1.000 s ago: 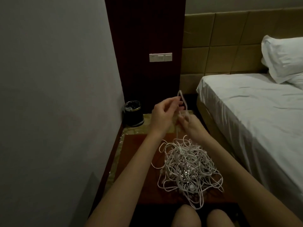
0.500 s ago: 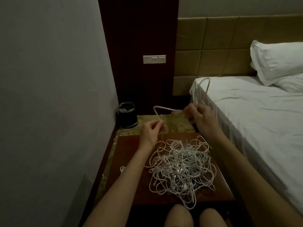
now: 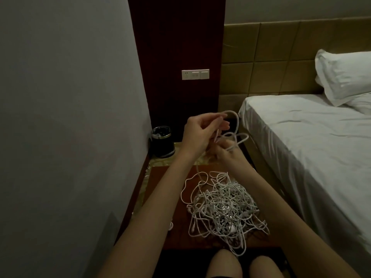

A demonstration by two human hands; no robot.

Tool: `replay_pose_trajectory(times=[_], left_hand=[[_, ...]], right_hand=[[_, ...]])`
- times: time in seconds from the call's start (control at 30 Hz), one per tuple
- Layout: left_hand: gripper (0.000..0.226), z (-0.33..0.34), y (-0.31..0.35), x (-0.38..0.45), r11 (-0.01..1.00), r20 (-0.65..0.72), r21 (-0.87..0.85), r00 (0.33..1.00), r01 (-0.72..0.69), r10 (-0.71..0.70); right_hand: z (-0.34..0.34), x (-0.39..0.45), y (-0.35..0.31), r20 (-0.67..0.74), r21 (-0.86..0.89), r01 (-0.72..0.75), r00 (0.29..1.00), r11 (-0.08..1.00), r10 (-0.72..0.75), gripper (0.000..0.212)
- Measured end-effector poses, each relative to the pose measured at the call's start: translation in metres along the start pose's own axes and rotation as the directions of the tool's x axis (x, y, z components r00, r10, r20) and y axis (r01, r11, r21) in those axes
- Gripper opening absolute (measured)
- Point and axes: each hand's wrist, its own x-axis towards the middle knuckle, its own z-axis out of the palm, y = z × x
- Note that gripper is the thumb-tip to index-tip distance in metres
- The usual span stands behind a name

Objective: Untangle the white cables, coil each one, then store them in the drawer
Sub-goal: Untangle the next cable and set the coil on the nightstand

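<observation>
A tangled heap of white cables (image 3: 222, 207) lies on the reddish wooden nightstand (image 3: 166, 201). One white cable (image 3: 237, 125) rises out of the heap and forms loops in the air above it. My left hand (image 3: 200, 133) pinches the top of those loops. My right hand (image 3: 230, 157), just below and to the right, grips the same cable where the loops gather. The drawer is not visible from this angle.
A grey wall (image 3: 70, 117) runs close on the left. A dark round bin (image 3: 162, 141) stands on the floor behind the nightstand. The bed (image 3: 311, 147) with a white sheet and pillow (image 3: 345, 75) is on the right. My knees (image 3: 241, 263) show below.
My hands were spread apart with a stretch of cable between them; now they have come together above the heap, and the cable hangs in loops from my left hand.
</observation>
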Motion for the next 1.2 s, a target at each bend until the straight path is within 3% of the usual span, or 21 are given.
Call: replay_pose_trajectory(times=[0.17, 0.23, 0.3, 0.4, 0.5, 0.63, 0.77, 0.87, 0.93, 1.03, 1.13, 1.2], left_hand=[[0.037, 0.000, -0.038, -0.028, 0.971, 0.091, -0.058, 0.970, 0.231, -0.225], [0.047, -0.003, -0.064, -0.042, 0.955, 0.158, 0.049, 0.942, 0.293, -0.297], [0.038, -0.008, -0.088, -0.057, 0.928, 0.226, 0.225, 0.910, 0.298, -0.347], [0.021, -0.020, -0.118, -0.069, 0.849, 0.161, 0.380, 0.877, 0.368, -0.452], [0.024, -0.038, -0.134, -0.071, 0.822, 0.003, 0.368, 0.883, 0.435, -0.469], [0.026, -0.041, -0.099, -0.044, 0.890, -0.178, 0.013, 0.877, 0.456, -0.446], [0.025, -0.035, -0.042, -0.016, 0.953, -0.175, -0.098, 0.938, 0.285, -0.299], [0.026, -0.026, -0.016, -0.013, 0.971, -0.100, -0.092, 0.968, 0.221, -0.229], [0.025, -0.021, -0.007, -0.015, 0.972, -0.080, -0.121, 0.974, 0.203, -0.213], [0.024, -0.019, 0.004, -0.013, 0.961, -0.083, -0.204, 0.975, 0.185, -0.206], [0.023, -0.020, 0.008, -0.012, 0.962, -0.086, -0.224, 0.980, 0.157, -0.179], [0.022, -0.021, 0.002, -0.013, 0.964, -0.056, -0.213, 0.983, 0.161, -0.176]], right_hand=[[-0.014, 0.004, -0.021, -0.141, 0.092, 0.087, 0.987, 0.992, -0.073, 0.022], [-0.023, 0.007, -0.027, -0.212, 0.219, 0.082, 0.977, 0.972, -0.034, 0.025], [-0.032, 0.009, -0.031, -0.283, 0.334, 0.101, 0.959, 0.937, -0.003, 0.029], [-0.045, 0.011, -0.032, -0.367, 0.373, 0.162, 0.930, 0.913, -0.015, 0.031], [-0.055, 0.009, -0.019, -0.420, 0.180, 0.144, 0.906, 0.973, -0.057, 0.020], [-0.055, -0.001, 0.012, -0.359, -0.070, 0.047, 0.931, 0.996, -0.069, 0.016], [-0.039, -0.009, 0.037, -0.202, -0.302, -0.149, 0.975, 0.942, 0.089, 0.019], [-0.025, -0.013, 0.039, -0.082, -0.299, -0.222, 0.975, 0.928, 0.207, 0.039], [-0.019, -0.013, 0.038, -0.008, -0.181, -0.257, 0.965, 0.949, 0.260, 0.034], [-0.012, -0.014, 0.025, 0.096, 0.165, -0.345, 0.938, 0.924, 0.333, 0.019], [-0.013, -0.014, 0.013, 0.069, 0.404, -0.336, 0.938, 0.851, 0.338, 0.016], [-0.016, -0.013, 0.004, 0.011, 0.548, -0.276, 0.946, 0.790, 0.323, 0.027]])
